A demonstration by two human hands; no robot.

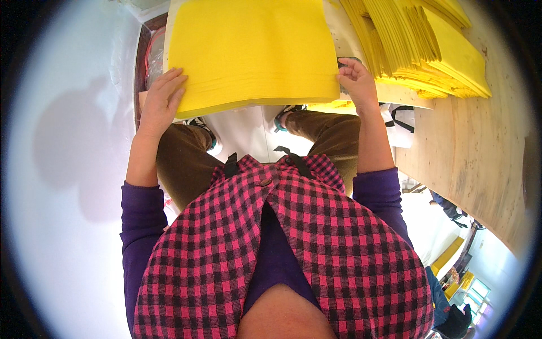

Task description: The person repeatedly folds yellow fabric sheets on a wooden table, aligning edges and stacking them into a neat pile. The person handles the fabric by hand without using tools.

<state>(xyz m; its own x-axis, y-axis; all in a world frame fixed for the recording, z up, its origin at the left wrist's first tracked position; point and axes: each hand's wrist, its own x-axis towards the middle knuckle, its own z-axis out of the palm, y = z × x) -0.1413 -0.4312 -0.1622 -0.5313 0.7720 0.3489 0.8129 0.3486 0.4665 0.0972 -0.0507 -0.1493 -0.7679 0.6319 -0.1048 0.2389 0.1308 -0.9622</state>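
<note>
A stack of flat yellow cloth pieces (254, 51) lies in front of me, its near edge showing several layers and hanging slightly over the table's edge. My left hand (162, 101) rests along the left edge of the stack near its front corner, fingers stretched out on the cloth. At the right edge, my right hand (358, 82) has loosely bent fingers, with the tips beside or touching the cloth's side. It holds nothing that I can make out. Just behind the right fingers is a small dark object (351, 59), partly hidden.
Piles of folded yellow cloth (446, 51) lie at the right on a pale wooden table (457, 141). A white wall (68, 186) rises close on my left. Below the stack are my legs and shoes. A white bag with black straps (401, 125) hangs or stands under the table's right part.
</note>
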